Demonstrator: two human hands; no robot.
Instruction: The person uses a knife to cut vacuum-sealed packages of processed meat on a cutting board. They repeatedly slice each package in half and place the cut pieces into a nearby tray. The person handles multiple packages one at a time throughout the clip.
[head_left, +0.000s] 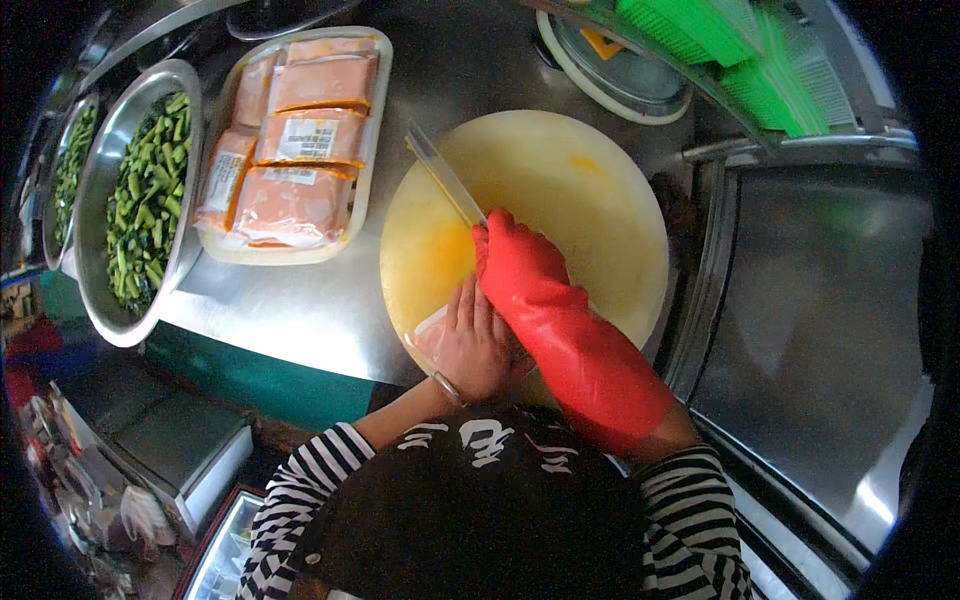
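My right hand (517, 259), in a long red rubber glove, is closed round the handle of a knife (446, 172), whose blade points up and left over a round yellowed cutting board (607, 187). Just below it, my bare left hand (476, 337) lies with its fingers extended on a clear plastic pack of pink meat (429, 337) near the board's lower edge. Most of the pack is hidden beneath my left hand and the right forearm. An orange stain shows on the board left of the knife hand.
Left of the board, a white tray (300, 257) holds several sealed meat packs (322, 82). Farther left stand metal bowls of chopped greens (150, 202). A round lidded container (637, 75) and green plastic baskets (772, 82) are at the upper right, above a metal counter section (817, 300).
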